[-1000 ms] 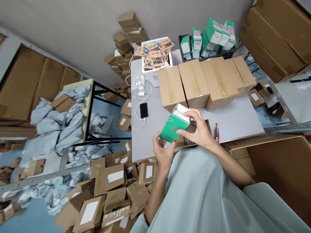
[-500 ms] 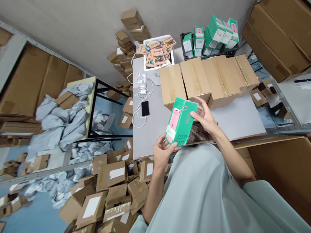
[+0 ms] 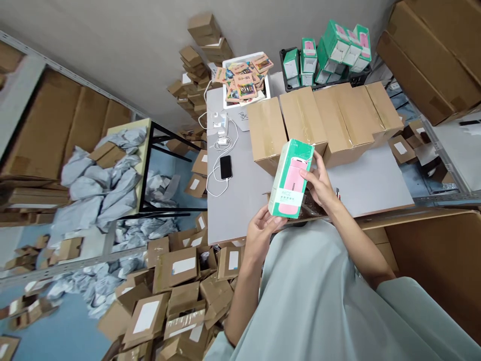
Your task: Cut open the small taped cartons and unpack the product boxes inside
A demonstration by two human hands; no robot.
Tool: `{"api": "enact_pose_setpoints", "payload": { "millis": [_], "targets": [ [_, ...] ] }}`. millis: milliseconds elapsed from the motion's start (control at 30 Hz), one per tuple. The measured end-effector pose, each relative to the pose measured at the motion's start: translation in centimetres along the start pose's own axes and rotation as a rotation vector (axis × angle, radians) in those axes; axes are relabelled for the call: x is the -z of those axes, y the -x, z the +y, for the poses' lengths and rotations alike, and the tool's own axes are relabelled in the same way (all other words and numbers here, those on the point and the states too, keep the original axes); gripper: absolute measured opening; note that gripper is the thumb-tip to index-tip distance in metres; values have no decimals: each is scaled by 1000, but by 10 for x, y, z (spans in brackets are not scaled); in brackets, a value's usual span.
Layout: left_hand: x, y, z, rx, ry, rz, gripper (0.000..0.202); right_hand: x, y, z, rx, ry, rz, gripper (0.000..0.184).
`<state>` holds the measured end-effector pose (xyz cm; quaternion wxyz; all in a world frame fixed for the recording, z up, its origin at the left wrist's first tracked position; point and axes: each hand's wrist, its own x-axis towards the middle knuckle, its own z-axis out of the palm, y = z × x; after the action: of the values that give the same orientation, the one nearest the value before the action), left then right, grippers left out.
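Both my hands hold a green box (image 3: 292, 178) with a pink bottle-like item printed on its front, tilted above the table's near edge. My left hand (image 3: 262, 229) grips its lower left corner, thumb along the bottom edge. My right hand (image 3: 318, 181) holds its right side, with the thumb on the printed front. Below the box, partly hidden by it and my right hand, is an open carton with dark, shiny contents (image 3: 313, 206). Just behind stand several taped brown cartons (image 3: 304, 115) in a row.
On the grey table (image 3: 235, 215) lie a phone (image 3: 226, 167) on a white cable and a power strip (image 3: 221, 124). A white bin (image 3: 246, 106) holds flat colourful packs. A black crate (image 3: 287, 89) holds more green boxes. Parcels (image 3: 184, 265) heap on the floor at left.
The green box has been turned, so the face with the pink picture now points towards me. It has also shifted slightly right, both hands still on it.
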<state>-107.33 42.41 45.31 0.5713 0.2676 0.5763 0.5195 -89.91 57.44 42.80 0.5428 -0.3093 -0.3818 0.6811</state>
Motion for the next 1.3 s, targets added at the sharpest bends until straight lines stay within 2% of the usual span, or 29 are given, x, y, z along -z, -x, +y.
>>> {"api": "enact_pose_setpoints", "payload": {
  "millis": [167, 300, 367, 433, 500, 533, 600, 700, 767, 867, 1067, 1300],
  "targets": [
    [-5, -3, -2, -24, 25, 32, 79, 1, -2, 4, 38, 115, -61, 98],
    [-6, -5, -8, -85, -53, 109, 73, -1, -2, 2, 37, 173, -119, 106],
    [-7, -7, -13, -180, -131, 203, 71, -4, 0, 2, 5, 189, -110, 116],
    [-8, -8, -19, -325, -276, 348, 71, -8, 2, 3, -32, 199, -69, 126],
    [-7, -7, -22, -476, -460, 447, 72, -13, 4, 4, -26, 186, -15, 126],
    [-6, -6, -22, -532, -533, 445, 73, -15, 5, 5, -7, 167, 8, 123],
    [-1, -4, -19, -566, -568, 351, 75, -17, 5, 5, 13, 104, 35, 115],
    [10, -8, -13, -428, -365, 212, 72, -16, 3, 4, -89, -15, 33, 99],
    [17, -15, -10, -341, -206, 208, 68, -15, 2, 5, -204, -97, 29, 80],
    [21, -26, -7, -336, -74, 230, 64, -15, -1, 14, -344, -212, 28, 64],
    [9, -26, 7, -452, -91, 188, 57, -16, -4, 36, -466, -340, 2, 57],
    [-8, -10, 22, -577, -232, 157, 47, -31, 2, 36, -485, -382, -51, 40]
  ]
}}
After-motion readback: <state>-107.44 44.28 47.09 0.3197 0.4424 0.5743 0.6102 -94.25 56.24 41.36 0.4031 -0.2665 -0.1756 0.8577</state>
